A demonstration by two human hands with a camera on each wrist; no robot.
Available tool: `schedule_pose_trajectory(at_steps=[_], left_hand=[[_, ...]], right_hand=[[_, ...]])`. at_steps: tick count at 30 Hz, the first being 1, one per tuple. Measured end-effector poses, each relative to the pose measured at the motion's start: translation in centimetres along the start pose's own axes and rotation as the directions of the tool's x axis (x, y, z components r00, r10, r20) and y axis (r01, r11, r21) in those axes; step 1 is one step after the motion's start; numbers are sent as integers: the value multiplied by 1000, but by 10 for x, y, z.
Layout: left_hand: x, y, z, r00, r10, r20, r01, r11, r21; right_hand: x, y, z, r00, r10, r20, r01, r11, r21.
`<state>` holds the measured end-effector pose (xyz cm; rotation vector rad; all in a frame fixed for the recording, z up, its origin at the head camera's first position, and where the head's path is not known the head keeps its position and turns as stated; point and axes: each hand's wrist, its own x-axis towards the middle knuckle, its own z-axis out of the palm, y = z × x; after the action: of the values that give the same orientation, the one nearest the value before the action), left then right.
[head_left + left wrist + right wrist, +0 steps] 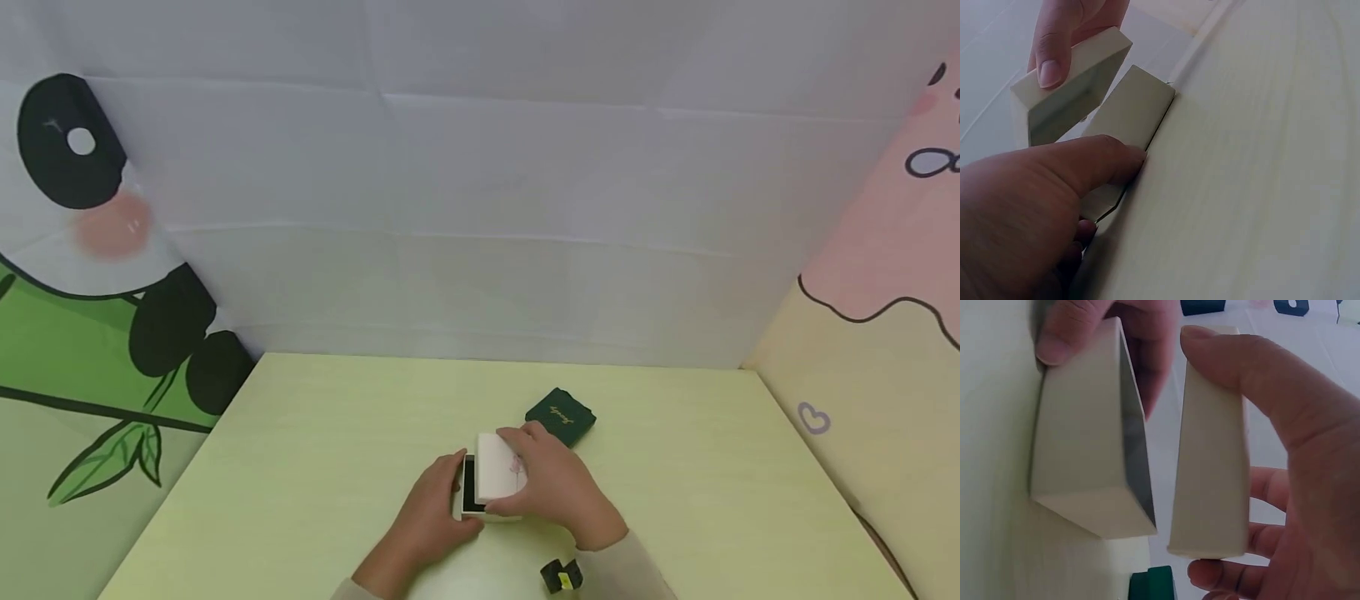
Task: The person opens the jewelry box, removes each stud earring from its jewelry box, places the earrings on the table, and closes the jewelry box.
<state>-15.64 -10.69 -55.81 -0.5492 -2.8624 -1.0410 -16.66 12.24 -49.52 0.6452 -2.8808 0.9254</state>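
A white box lid (495, 468) with a pink flower print is in my right hand (558, 483), thumb on one side and fingers on the opposite one. It is raised and tilted just above the white box base (1079, 437), with a gap between them in both wrist views. The base sits on the table, its dark inside partly showing past the lid in the head view. My left hand (431, 510) grips the base from the left, thumb at the near side and fingers at the far side. In the left wrist view, the lid's hollow underside faces the base.
Behind the right hand lies a dark green pouch (564, 417) with gold lettering. A small black object (561, 575) with a yellow mark sits by the right sleeve. The pale table (337, 433) meets a white cloth backdrop (480, 208) at its far edge.
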Motion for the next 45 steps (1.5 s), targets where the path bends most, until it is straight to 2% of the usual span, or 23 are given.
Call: schedule_pose_trajectory(at_steps=[7,12,18,27,34,41,45], left_hand=[[-1,-1,0,1000,0,6,0,1000,-2],[-2,-1,1,1000,12,-9,-12,1000,-5],[0,-1,0,1000,8,4,-8,1000,-10],[0,-1,-1,1000,-7,0,7,999,-34],[-2,-1,0,1000,-17,-3,17,999,-36],[-1,1,-1,1000,-22,6,23,999,-33],[0,1,-1,1000,-20,8,20,1000,-21]], right_hand=[[-1,-4,12,1000,-18,13,18,1000,-6],[1,-6,20,1000,-20,0,20,999,-44],[4,-6,27,1000,-15,9,16,997,-69],[4,-4,23,996,-56,65,63,993,-97],[4,-3,24,993,-95,74,104,986,-129],[5,1,29,992,-63,108,78,988,-134],[5,5,32,991,-71,114,86,988,-128]])
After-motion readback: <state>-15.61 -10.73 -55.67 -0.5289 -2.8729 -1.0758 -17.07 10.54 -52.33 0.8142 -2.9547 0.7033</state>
